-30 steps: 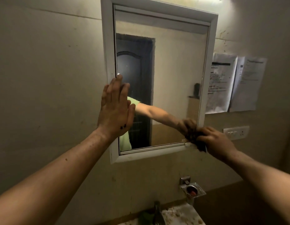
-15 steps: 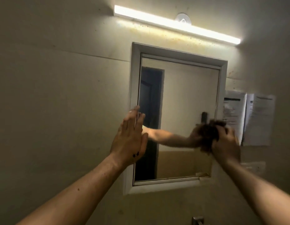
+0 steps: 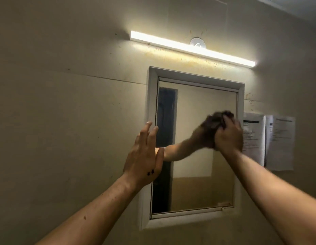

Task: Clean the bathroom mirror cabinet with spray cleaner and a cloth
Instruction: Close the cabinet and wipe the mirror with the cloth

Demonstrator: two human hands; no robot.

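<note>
The mirror cabinet (image 3: pixel 152 96) has a white frame and hangs on the beige wall in front of me. My left hand (image 3: pixel 144 157) lies flat and open against the frame's left side, fingers pointing up. My right hand (image 3: pixel 228 137) is closed on a dark crumpled cloth (image 3: pixel 228 114) and presses it on the glass at mid height near the right edge. The glass reflects my right arm and a dark door. No spray bottle is in view.
A lit tube light (image 3: pixel 190 48) runs along the wall above the cabinet. Two printed paper sheets (image 3: pixel 254 137) (image 3: pixel 280 142) are stuck on the wall just right of the frame. The ceiling edge shows at the top right.
My right hand carried the cloth from the mirror's bottom right corner up the right side to mid height. The view tilted upward, so the light came in and the sink dropped out.
</note>
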